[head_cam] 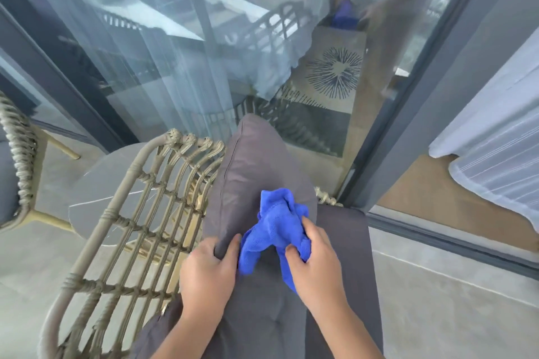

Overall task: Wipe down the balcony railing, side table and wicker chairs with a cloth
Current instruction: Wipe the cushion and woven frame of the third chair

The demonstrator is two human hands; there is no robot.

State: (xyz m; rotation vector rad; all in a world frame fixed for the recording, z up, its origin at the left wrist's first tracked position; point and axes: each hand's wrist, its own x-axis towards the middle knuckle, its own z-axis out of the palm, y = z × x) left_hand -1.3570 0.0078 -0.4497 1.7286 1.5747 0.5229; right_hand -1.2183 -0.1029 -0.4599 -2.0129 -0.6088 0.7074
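Landmark throughout: wicker chair (122, 230), tan woven frame, filling the lower left, its lattice side running from the near bottom edge up and away toward the glass door.

Beyond the chair, glass sliding door (175, 38) with dark grey frame, sheer curtain behind it, reflections across the pane. Right of the chair, white striped curtain (493, 154) hanging at the open doorway, well apart. Under and around the chair, grey tiled floor (437, 300).

On the chair, dark grey seat cushion (344, 242), long axis running away toward the door. Tilted up off it, a second grey cushion (250, 172), long axis pointing up and away, far end near the door, near end at the hands. Seen through the chair's lattice just left, round grey side table (99, 183). Further left, part of a second wicker chair (17, 154).

On the raised cushion, blue cloth (277, 230): bright microfibre, bunched and crumpled, one tail drooping toward the near end.

Left hand (208, 268) gripping the raised cushion's near edge, thumb and fingers curled over the seam. Right hand (315, 259) clutching the cloth, fingers bent into its folds, pressing it against the cushion.
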